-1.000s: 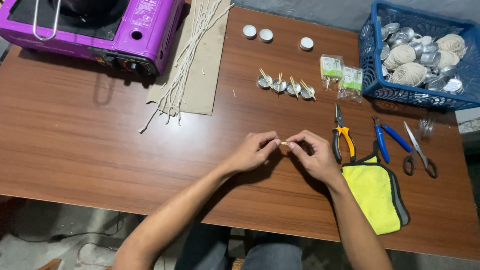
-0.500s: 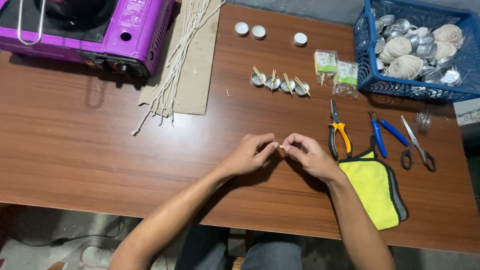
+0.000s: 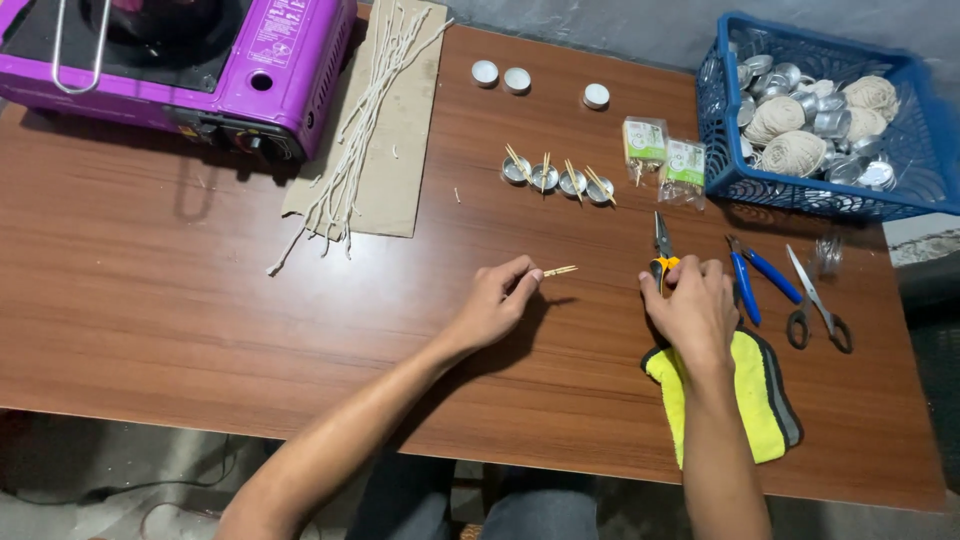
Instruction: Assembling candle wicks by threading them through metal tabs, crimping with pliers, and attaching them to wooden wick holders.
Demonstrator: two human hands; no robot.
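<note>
Small wooden stick piece (image 3: 560, 270) was pinched in left hand (image 3: 495, 305) mid-table, right hand (image 3: 690, 305) closing on orange-handled pliers (image 3: 662, 255); four tins (image 3: 558, 178) beyond already held sticks, three white tins (image 3: 520, 80) far back still unfitted.

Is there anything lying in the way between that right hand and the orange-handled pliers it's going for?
Nothing visible does. The right hand is already on the orange-handled pliers, its fingers covering the handles, with only the metal nose showing beyond them. The left hand holds small wooden sticks off to the side.
</note>
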